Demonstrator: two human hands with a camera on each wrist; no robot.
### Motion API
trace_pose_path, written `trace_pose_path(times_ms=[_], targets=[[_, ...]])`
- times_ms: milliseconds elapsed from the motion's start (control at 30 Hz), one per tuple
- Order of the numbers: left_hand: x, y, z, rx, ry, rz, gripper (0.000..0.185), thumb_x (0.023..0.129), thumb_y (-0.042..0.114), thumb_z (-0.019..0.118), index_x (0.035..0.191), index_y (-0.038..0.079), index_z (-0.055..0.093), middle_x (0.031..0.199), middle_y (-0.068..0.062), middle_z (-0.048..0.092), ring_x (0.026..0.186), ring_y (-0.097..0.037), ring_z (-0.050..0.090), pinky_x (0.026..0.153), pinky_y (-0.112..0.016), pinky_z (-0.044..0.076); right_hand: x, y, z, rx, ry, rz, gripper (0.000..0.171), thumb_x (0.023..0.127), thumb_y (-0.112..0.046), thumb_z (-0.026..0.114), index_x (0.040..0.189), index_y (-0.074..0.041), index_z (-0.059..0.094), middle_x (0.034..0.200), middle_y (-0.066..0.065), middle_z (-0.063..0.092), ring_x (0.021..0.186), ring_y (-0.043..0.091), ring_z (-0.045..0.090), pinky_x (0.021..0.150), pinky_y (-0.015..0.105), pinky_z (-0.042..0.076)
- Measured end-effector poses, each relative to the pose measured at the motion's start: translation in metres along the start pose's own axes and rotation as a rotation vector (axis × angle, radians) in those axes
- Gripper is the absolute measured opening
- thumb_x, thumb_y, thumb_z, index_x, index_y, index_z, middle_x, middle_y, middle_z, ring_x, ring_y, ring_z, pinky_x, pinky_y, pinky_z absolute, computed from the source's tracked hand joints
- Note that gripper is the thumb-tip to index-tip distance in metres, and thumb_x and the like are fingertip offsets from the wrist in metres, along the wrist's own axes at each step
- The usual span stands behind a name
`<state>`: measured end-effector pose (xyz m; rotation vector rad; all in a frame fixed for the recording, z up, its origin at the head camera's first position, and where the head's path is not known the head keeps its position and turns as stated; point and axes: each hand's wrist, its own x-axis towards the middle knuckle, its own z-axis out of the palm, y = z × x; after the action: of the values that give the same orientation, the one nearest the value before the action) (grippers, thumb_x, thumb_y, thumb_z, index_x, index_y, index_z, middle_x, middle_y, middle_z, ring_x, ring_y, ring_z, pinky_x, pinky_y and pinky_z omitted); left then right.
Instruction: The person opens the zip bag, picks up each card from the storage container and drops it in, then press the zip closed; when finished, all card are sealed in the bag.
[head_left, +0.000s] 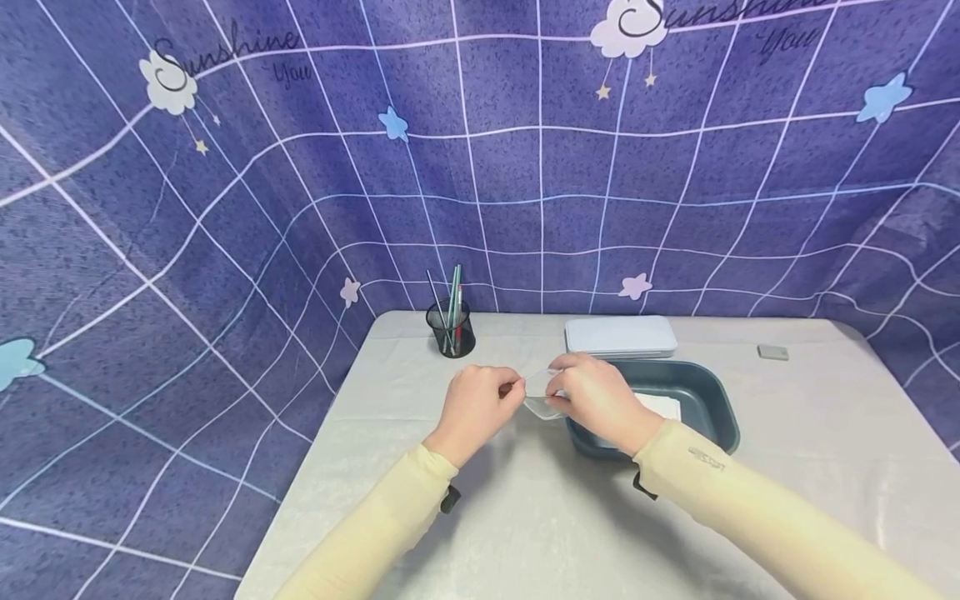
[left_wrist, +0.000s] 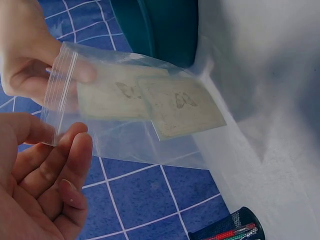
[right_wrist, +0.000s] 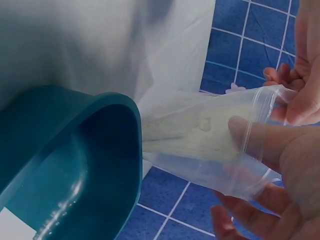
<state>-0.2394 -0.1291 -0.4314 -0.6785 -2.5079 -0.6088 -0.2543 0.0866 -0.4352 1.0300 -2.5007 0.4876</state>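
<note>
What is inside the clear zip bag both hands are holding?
The clear zip bag holds two pale square cards, overlapping, each printed with a small butterfly-like mark. The right hand covers the bag's corner, so anything there is hidden; the left hand pinches the zip edge.

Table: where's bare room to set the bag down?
Free: the near table between the two sleeves, the left strip in front of the pen cup, and the right side past the tub up to the small grey block. Crowded: the middle back, where both hands hold the bag by the tub and flat case.
</note>
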Motion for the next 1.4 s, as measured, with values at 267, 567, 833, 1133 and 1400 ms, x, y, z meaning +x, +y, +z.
trace_pose_path(times_ms=[267, 567, 833, 1133, 1400], targets=[[0.000, 0.000, 0.000, 0.009, -0.002, 0.001, 0.015, 0.088, 0.014, 0.069, 0.079, 0.018, 0.080, 0.064, 0.014, 0.065, 0.057, -0.004, 0.057, 0.055, -0.027, 0.045, 0.006, 0.001, 0.008, -0.022, -0.034, -0.021, 0.014, 0.075, -0.008, 0.090, 0.079, -0.018, 0.081, 0.097, 0.002, 0.070, 0.088, 0.025, 0.067, 0.074, 0.041, 0.057], [0.000, 0.000, 0.001, 0.010, 0.000, 0.009, 0.015, 0.087, 0.014, 0.069, 0.077, 0.019, 0.079, 0.061, 0.015, 0.061, 0.055, -0.004, 0.053, 0.054, -0.026, 0.043, 0.010, 0.001, 0.014, -0.088, -0.053, -0.013, 0.018, 0.073, 0.000, 0.083, 0.072, -0.018, 0.077, 0.087, 0.000, 0.066, 0.072, 0.025, 0.060, 0.061, 0.040, 0.054], [0.000, 0.000, 0.001, 0.014, 0.004, 0.014, 0.016, 0.087, 0.014, 0.069, 0.076, 0.020, 0.078, 0.059, 0.016, 0.058, 0.054, -0.004, 0.051, 0.053, -0.027, 0.042, 0.008, 0.002, 0.016, -0.107, -0.063, -0.017, 0.012, 0.076, -0.005, 0.087, 0.081, -0.015, 0.081, 0.091, 0.003, 0.070, 0.077, 0.028, 0.065, 0.065, 0.042, 0.056], [0.000, -0.001, 0.000, 0.019, 0.005, 0.014, 0.014, 0.088, 0.015, 0.070, 0.078, 0.019, 0.079, 0.061, 0.015, 0.060, 0.055, -0.003, 0.053, 0.053, -0.026, 0.042, 0.006, 0.000, 0.012, -0.082, -0.034, -0.046, 0.010, 0.079, -0.012, 0.089, 0.084, -0.015, 0.081, 0.100, 0.005, 0.071, 0.087, 0.028, 0.068, 0.075, 0.042, 0.057], [0.000, -0.003, -0.001, 0.028, 0.012, 0.014, 0.013, 0.088, 0.017, 0.071, 0.078, 0.020, 0.080, 0.062, 0.016, 0.061, 0.056, -0.003, 0.055, 0.053, -0.026, 0.043, 0.000, -0.008, -0.005, -0.040, 0.034, -0.091, 0.015, 0.079, -0.008, 0.087, 0.086, -0.014, 0.077, 0.105, 0.004, 0.070, 0.093, 0.028, 0.067, 0.082, 0.042, 0.055]])
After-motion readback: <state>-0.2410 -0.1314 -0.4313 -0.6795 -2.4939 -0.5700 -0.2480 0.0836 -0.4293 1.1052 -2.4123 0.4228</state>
